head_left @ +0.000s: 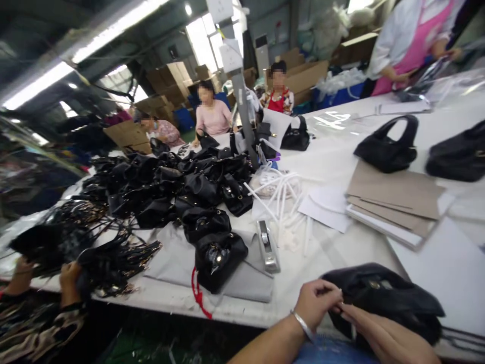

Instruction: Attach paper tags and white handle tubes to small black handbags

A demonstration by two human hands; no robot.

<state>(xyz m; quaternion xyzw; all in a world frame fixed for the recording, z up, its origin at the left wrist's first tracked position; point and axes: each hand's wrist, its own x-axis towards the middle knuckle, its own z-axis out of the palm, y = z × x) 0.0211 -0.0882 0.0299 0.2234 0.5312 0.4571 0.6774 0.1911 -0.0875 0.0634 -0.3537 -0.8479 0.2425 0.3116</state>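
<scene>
A black handbag (401,298) lies at the near edge of the worktop (295,273). The left hand (317,303) (bracelet (302,324) at its wrist) bunches its fingertips against those of the right hand (382,331) before the handbag's left end; whether either pinches anything, I cannot tell.

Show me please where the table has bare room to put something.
Bare white table shows between the metal stapler-like tool and the left hand, and between the white strips and the handbag with raised handle. Crowded: the left side, under piled black bags.
</scene>
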